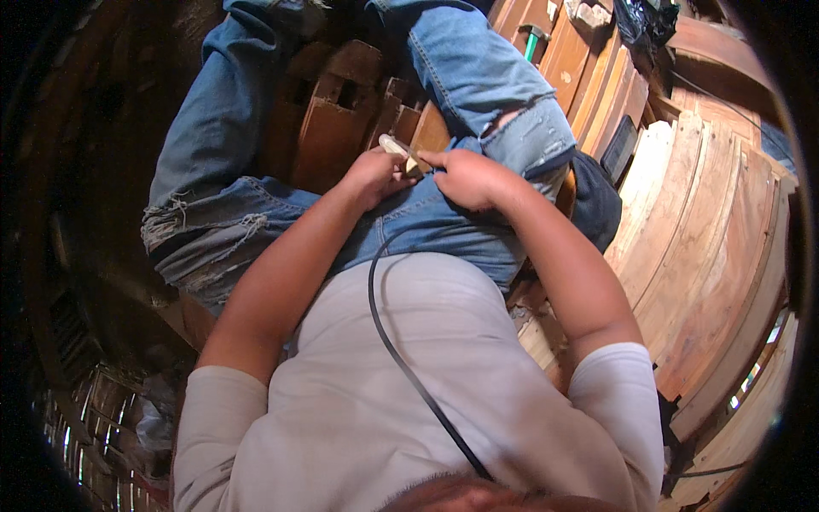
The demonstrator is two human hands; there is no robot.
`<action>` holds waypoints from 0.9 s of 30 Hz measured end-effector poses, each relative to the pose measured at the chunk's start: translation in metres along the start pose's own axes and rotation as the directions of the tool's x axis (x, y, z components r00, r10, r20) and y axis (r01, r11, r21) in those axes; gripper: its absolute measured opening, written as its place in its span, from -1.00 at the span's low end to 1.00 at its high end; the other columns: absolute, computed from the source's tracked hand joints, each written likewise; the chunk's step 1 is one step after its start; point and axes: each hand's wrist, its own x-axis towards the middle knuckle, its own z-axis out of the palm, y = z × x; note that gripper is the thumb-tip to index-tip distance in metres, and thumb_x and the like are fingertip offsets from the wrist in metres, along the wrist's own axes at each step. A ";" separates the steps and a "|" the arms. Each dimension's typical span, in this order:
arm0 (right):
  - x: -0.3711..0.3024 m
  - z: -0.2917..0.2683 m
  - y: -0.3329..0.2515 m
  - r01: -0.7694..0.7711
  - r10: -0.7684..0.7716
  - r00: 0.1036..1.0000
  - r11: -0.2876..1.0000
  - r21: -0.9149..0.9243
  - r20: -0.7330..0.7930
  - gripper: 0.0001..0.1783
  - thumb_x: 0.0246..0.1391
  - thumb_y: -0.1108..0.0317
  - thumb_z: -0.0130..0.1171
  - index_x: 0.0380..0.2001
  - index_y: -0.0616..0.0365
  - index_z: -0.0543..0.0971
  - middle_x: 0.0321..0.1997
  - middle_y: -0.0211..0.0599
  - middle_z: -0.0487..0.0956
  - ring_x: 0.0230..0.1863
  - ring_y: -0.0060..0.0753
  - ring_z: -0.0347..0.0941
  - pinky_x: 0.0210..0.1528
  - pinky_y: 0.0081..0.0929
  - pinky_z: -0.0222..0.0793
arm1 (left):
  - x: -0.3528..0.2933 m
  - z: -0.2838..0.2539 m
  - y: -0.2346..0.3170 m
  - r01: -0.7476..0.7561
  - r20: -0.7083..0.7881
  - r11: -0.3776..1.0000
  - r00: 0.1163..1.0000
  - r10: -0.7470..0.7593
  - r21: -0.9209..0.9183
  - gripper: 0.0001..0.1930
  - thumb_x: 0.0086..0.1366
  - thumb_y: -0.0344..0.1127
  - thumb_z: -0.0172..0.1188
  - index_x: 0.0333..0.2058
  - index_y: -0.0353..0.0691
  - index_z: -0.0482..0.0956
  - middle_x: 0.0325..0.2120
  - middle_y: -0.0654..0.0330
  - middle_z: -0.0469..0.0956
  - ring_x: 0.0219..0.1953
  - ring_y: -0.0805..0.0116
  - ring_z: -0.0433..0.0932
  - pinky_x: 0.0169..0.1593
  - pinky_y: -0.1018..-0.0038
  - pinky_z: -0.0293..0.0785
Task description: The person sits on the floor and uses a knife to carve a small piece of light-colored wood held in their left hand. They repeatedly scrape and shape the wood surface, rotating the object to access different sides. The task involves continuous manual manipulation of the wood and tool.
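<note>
My left hand (371,177) is closed around a small pale piece (393,146) that looks like wood, held over my lap. One end of it sticks up past my fingers. Close on its right, my right hand (471,181) has its fingers bent, with the index finger reaching to a small brownish patch beside the pale piece. Whatever my right fingers hold is too small and partly hidden to make out. Both hands rest near the blue jeans (418,209), between my spread legs.
Brown wooden pieces (328,128) lie beyond my hands. A green-handled tool (532,43) is on the boards at the upper right, near a black plastic bag (646,21). Pale planks (682,247) form a surface on my right. A black cable (401,365) runs down over my shirt.
</note>
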 end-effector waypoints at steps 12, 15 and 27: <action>0.020 0.009 -0.008 0.112 -0.112 0.993 0.994 0.009 -0.046 -0.44 0.20 0.32 0.02 0.29 -0.07 0.49 -0.09 0.11 0.68 -0.11 0.13 0.63 -0.03 -0.11 0.51 | -0.016 0.015 0.009 -0.050 -0.101 0.998 0.993 0.054 0.035 -0.79 0.40 -0.39 0.09 -0.11 -0.42 0.52 -0.23 0.06 0.58 -0.23 0.28 0.63 -0.12 0.40 0.67; 0.035 0.003 -0.013 0.079 -0.075 0.996 0.992 -0.094 0.044 -0.45 0.15 0.28 0.07 0.25 -0.03 0.52 -0.05 0.11 0.67 -0.08 0.15 0.62 -0.02 -0.11 0.51 | -0.010 0.005 0.011 -0.029 -0.069 0.999 0.997 0.031 0.029 -0.80 0.42 -0.40 0.03 -0.07 -0.34 0.50 -0.25 0.11 0.55 -0.22 0.29 0.59 -0.03 0.30 0.65; 0.001 -0.007 0.005 0.139 -0.100 0.990 0.813 0.565 -0.100 -0.25 0.22 0.38 -0.04 0.50 -0.22 0.22 -0.53 -0.22 0.51 -0.65 -0.41 0.40 -0.59 -0.35 0.40 | -0.039 -0.008 0.041 -0.027 -0.044 0.968 0.998 0.039 0.250 -0.68 0.43 -0.33 0.03 0.11 -0.25 0.45 -0.09 0.11 0.55 -0.09 0.22 0.60 -0.03 0.28 0.62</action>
